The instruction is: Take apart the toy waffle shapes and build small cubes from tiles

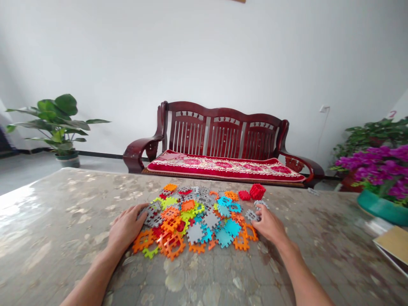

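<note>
A heap of plastic interlocking tiles (211, 221) in orange, grey, blue, lime green and red lies between my hands on the table. My left hand (126, 224) rests palm down at the heap's left edge, fingers stretched forward, thumb against some grey lattice tiles (153, 214). On the right side, my right hand (269, 223) is loosely curved, with a gap between thumb and forefinger. Its fingertips touch or nearly touch a grey tile (251, 215), while another grey tile (261, 204) lies partly behind the fingers. An assembled red cube (257, 191) sits beyond this hand.
The table (204, 284) has a patterned cover. A teal pot (381, 207) of purple flowers and a cardboard-coloured box (393, 243) stand at the right. One loose grey tile (313, 192) lies far right. Behind are a wooden bench (225, 131) and a potted plant (63, 123).
</note>
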The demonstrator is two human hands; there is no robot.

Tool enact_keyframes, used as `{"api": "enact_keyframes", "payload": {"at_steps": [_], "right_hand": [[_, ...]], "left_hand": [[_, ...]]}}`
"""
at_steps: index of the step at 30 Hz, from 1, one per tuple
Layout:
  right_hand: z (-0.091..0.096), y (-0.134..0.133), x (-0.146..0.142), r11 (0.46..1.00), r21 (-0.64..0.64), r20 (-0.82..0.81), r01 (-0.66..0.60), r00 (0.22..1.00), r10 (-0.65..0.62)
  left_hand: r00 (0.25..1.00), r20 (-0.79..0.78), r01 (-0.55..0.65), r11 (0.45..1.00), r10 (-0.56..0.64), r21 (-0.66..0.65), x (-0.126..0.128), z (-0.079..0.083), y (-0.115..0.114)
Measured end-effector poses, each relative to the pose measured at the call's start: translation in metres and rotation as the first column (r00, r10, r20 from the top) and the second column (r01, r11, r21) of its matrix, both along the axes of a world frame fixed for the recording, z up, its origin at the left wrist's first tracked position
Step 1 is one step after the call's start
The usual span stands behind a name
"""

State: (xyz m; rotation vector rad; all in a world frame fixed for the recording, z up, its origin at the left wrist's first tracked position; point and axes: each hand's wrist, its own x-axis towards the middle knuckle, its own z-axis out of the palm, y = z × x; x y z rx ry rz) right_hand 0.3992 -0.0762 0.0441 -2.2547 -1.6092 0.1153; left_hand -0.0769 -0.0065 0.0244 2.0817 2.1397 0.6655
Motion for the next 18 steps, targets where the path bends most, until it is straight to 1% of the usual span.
{"api": "enact_keyframes", "payload": {"at_steps": [3,9,14,18], "right_hand": [[-0.004,0.002,0.002,1.0,0.022,-0.001,-0.013,1.0,0.013],[-0.01,0.004,0.006,0.993,0.066,0.017,-0.093,0.996,0.093],[-0.01,0.004,-0.002,0.994,0.098,0.048,-0.057,0.997,0.052],[-0.011,0.004,-0.009,0.989,0.142,0.061,-0.04,0.998,0.031]], "left_hand": [[1.0,-0.002,-0.006,1.0,0.006,-0.012,0.0,0.001,0.0],[1.0,0.002,-0.007,1.0,0.007,-0.012,0.001,0.002,-0.001],[1.0,0.003,-0.008,1.0,0.008,0.015,0.0,0.0,0.0],[1.0,0.004,-0.01,1.0,0.01,0.008,0.0,0.0,0.0]]}}
